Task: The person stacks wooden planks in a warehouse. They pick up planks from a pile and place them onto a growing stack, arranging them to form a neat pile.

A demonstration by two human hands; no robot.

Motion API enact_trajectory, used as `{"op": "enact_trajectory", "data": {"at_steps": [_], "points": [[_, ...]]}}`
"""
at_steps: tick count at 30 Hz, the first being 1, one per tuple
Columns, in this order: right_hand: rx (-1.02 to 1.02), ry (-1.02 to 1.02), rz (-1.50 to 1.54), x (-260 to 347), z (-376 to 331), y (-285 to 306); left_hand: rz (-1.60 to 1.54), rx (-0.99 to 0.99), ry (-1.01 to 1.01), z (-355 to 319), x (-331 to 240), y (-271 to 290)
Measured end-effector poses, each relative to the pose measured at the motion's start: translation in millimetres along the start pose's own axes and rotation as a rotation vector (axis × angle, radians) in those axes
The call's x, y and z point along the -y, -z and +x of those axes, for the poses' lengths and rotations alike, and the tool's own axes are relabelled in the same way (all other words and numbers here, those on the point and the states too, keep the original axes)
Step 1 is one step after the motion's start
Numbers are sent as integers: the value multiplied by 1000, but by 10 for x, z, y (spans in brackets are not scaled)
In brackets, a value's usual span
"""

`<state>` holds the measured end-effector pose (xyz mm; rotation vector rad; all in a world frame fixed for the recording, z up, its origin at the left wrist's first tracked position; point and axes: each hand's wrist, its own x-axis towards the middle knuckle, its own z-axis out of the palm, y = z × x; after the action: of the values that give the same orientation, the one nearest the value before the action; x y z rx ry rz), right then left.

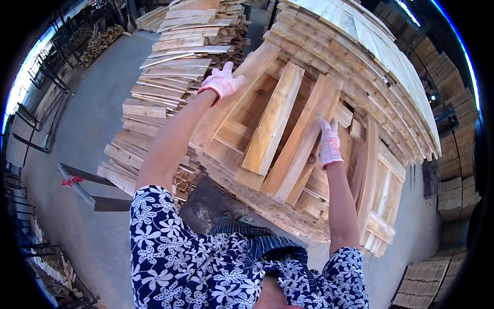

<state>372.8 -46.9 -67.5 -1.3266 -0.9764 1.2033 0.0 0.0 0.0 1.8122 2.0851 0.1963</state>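
Note:
My left hand [221, 84], in a pale pink knit glove, is spread at the outer edge of a long wooden board [234, 98] on the left of the stack. Its thumb lies over the board's face and the fingers point away from me. My right hand [331, 143], gloved alike, has its fingers extended against the right edge of another long board [309, 129]. Between the two hands lies a thick, yellowish plank [275, 121], tilted across the boards underneath. I cannot tell whether either hand presses on its board.
A tall pile of layered boards [355, 62] rises beyond the loose planks. On the left stands a stack of rough-edged slats [170, 77]. Dark metal bars with a red tie [72, 181] stick out over the grey floor [92, 118]. Bundled wood [422, 283] lies at lower right.

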Motion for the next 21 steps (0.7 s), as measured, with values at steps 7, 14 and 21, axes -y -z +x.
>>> {"op": "enact_trajectory", "data": {"at_steps": [7,14,21], "points": [[-70,-90,-285,-50,-296,63,-148,-6,-78,232,43,-275],[115,-184,164,15,55,-386,-122,31,-51,203,45,-192],[-60,-136,-1,-379,404,-1265,-97,62,-59,238,52,-150]]}}
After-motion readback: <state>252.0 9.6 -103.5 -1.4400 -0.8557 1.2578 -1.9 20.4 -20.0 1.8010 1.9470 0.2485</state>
